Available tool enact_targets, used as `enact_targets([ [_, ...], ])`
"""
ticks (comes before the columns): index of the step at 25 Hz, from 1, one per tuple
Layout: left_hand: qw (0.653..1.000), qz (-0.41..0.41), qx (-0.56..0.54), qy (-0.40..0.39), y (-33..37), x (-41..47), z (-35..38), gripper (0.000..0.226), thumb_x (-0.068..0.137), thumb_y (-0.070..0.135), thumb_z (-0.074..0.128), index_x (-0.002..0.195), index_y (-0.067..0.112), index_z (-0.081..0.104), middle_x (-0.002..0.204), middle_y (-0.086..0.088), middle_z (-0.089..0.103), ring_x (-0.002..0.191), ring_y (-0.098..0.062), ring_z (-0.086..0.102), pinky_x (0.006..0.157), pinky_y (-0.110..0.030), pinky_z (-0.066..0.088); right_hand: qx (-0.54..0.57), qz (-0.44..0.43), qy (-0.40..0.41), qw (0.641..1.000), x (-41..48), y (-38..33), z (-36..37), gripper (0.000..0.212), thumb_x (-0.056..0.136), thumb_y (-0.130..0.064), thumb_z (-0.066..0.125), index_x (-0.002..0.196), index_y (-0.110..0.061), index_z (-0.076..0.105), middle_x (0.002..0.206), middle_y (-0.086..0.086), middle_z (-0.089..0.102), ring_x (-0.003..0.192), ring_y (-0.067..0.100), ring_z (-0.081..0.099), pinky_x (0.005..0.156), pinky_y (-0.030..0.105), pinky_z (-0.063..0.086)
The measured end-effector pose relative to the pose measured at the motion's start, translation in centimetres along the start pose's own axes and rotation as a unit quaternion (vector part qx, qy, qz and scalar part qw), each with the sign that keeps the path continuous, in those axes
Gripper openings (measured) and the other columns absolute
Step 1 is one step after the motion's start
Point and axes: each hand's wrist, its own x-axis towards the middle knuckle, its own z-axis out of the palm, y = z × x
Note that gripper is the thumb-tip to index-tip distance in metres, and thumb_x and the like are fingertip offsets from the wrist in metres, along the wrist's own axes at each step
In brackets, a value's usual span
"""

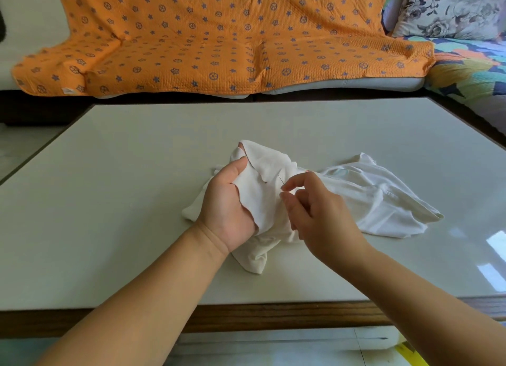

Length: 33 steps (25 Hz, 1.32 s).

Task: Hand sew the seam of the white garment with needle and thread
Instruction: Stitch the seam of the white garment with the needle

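A person's bare forearms are reaching from the bottom of the view over a pale, glossy rectangular bench (131, 179) with a brown wooden front edge. A crumpled white fabric garment (372, 201) is lying near the middle of the bench, with part of it spreading out flat to the right.

The left hand (227, 209) is gripping a bunched part of the garment and lifting it slightly off the bench, with the thumb pressing over a loose fold and the fingers hidden under the cloth. The right hand (317, 212) is hovering just beside it, with thumb and forefinger pinching a thin dark metal needle (280, 179) whose tip is pointing up and left against the raised fold. The other fingers are curling loosely. The thread is too fine to make out.

Beyond the bench, an orange quilted cover with blue star and circle prints (219, 37) is draping over a sofa. A grey floral pillow (449, 12) and a multicoloured patchwork quilt (471, 72) are lying at the far right.
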Motion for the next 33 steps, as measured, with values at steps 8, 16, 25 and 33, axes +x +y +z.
enact_targets([
  [8,0.998,-0.016,-0.005,-0.052,-0.8,0.0,0.5,0.057,0.099,0.041,0.027,0.139,0.006,0.049,0.137,-0.018,0.057,0.126,-0.029,0.055,0.107,-0.040,0.042,-0.055,0.014,0.025,0.998,0.6,0.2,1.3,0.018,0.099,-0.027,0.048,0.115,-0.019,0.052,0.053,-0.010,0.049,0.053,0.008,0.049,0.053,0.020,0.039],
  [16,0.998,0.009,-0.053,0.020,-0.4,0.1,0.0,0.052,0.091,0.037,0.046,0.133,0.009,0.058,0.128,-0.016,0.063,0.117,-0.034,0.061,0.103,-0.042,0.044,0.011,0.065,0.033,0.997,0.8,0.1,0.5,0.010,0.100,-0.024,0.046,0.091,-0.024,0.048,0.061,-0.003,0.059,0.058,0.013,0.054,0.058,0.028,0.043],
  [25,0.973,0.157,-0.058,0.156,1.1,0.3,-1.0,0.033,0.096,0.034,0.055,0.114,0.008,0.064,0.103,-0.011,0.067,0.098,-0.028,0.066,0.086,-0.041,0.056,-0.010,0.072,-0.042,0.996,0.7,1.2,-4.4,0.014,0.100,-0.022,0.046,0.087,-0.025,0.050,0.054,-0.008,0.056,0.046,0.006,0.049,0.049,0.019,0.043],
  [33,0.932,0.044,0.290,0.213,-0.4,-2.0,-2.5,0.021,0.099,0.024,0.055,0.111,0.010,0.065,0.089,-0.008,0.075,0.074,-0.023,0.074,0.055,-0.029,0.057,-0.121,0.074,-0.051,0.989,2.0,2.8,-4.6,0.012,0.101,-0.021,0.042,0.096,-0.020,0.053,0.060,-0.004,0.061,0.052,0.007,0.058,0.053,0.021,0.050],
])
